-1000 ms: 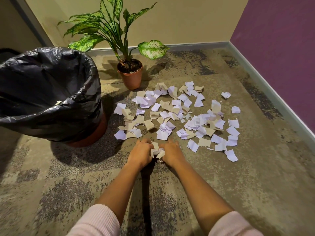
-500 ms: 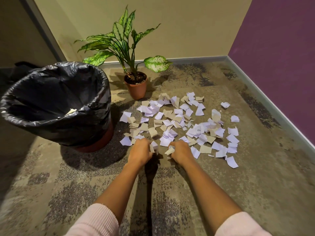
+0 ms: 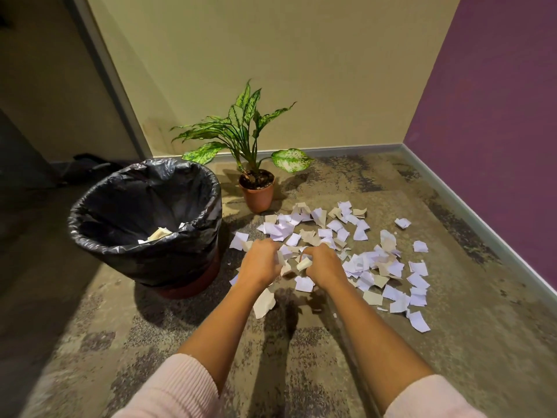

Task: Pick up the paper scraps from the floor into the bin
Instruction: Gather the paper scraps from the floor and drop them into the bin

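Observation:
Several white and tan paper scraps lie scattered on the carpet right of centre. My left hand and my right hand are raised above the near edge of the pile, each with fingers curled round a bunch of scraps. A tan scrap hangs in the air just below my left wrist. The bin, lined with a black bag, stands on the floor left of my hands. A few scraps lie inside it.
A potted plant in a terracotta pot stands behind the pile, near the beige wall. A purple wall with a pale skirting board runs along the right. A dark object lies behind the bin.
Both hands have lifted off the floor with scraps in them and moved apart a little. The view has risen and pulled back. One tan scrap has dropped from my left hand.

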{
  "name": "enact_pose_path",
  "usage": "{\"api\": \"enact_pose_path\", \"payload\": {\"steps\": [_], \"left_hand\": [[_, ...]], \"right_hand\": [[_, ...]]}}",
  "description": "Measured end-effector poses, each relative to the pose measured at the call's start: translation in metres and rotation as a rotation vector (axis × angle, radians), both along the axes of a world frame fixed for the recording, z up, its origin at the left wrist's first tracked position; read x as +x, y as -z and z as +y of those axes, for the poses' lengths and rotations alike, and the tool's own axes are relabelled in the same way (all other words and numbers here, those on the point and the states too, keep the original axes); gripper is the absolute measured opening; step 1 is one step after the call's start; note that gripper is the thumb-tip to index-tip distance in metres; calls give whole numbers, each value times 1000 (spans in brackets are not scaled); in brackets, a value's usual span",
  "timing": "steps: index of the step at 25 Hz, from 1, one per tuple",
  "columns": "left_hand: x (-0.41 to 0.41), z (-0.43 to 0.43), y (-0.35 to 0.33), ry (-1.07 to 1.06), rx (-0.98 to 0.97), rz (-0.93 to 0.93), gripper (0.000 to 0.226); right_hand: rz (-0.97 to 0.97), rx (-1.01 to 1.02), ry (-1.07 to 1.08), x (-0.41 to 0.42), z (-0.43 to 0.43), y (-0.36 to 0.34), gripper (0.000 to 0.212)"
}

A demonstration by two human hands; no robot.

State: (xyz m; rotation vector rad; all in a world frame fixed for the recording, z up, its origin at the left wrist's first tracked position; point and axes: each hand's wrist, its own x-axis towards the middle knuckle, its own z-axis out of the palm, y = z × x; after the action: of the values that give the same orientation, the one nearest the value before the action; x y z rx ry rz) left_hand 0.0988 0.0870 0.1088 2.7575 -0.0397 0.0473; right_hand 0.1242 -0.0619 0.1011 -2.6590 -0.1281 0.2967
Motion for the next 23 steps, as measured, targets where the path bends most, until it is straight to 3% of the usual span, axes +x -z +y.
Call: {"api": "enact_pose_path", "payload": {"steps": [3, 5, 18, 23], "left_hand": [[8, 8, -31, -3, 17, -72, 17], [16, 17, -49, -9, 25, -130, 3], [23, 139, -146, -163, -2, -366, 21], [17, 210, -144, -287, 32, -325, 27]], "right_hand": [[-73, 0, -30, 7, 15, -26, 42], [-108, 2, -66, 13, 25, -48, 43], [-308, 59, -246, 45, 152, -150, 29], [-370, 46, -316, 52, 213, -162, 26]]}}
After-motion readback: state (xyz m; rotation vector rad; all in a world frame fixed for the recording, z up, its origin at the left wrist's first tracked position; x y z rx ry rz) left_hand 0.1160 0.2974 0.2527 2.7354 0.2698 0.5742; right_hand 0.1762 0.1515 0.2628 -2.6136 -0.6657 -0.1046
